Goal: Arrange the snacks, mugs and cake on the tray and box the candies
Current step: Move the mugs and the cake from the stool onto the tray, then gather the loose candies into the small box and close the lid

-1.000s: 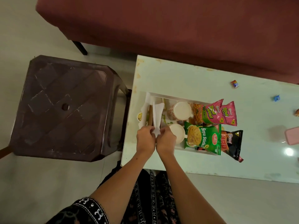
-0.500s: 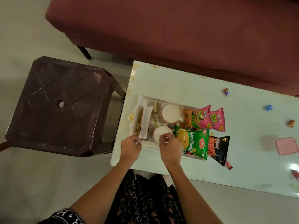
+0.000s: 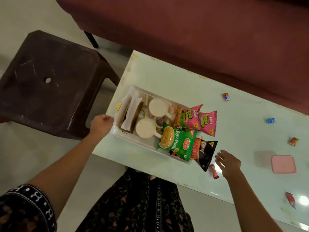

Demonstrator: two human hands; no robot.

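Pale green glass-topped table [image 3: 192, 84] runs from centre frame to lower right, with a maroon sofa [image 3: 184, 30] across the top and a brown plastic stool [image 3: 50, 84] at left.

Head view, the only one:
- White tray [image 3: 133, 139] sits at the table's left end, loaded: cake slice in its white wrapper [image 3: 130, 114] on the left, two cream mugs [image 3: 158, 108] [image 3: 145, 128] in the middle, two pink Tedhe Medhe packs [image 3: 187, 117] [image 3: 207, 123], green Soya Sticks pack [image 3: 177, 141] and black Bingo pack [image 3: 204, 153] on the right.
- Our left hand [image 3: 102, 125] has curled fingers at the tray's left end, at the cake wrapper corner; we cannot tell whether it pinches the wrapper or just touches the rim.
- Our right hand [image 3: 229, 162] is spread, holding nothing, hovering just right of the Bingo pack and above a red wrapped candy [image 3: 214, 171].
- Other candies are loose and well apart: multicolour [image 3: 226, 96], blue [image 3: 270, 121], orange [image 3: 293, 141], red-white [image 3: 290, 199] near the lower right corner.
- Pink candy box [image 3: 283, 164] sits right of the right hand.

Risks as we read it:
- Tray looks done, candies all unboxed.
- Bingo and Soya Sticks packs overhang the tray's right edge; a sweep for the red candy could drag them off.
- Tray sits close to the table's left edge; a left-hand tug could slide it off.
- The red-white candy is easy to miss.
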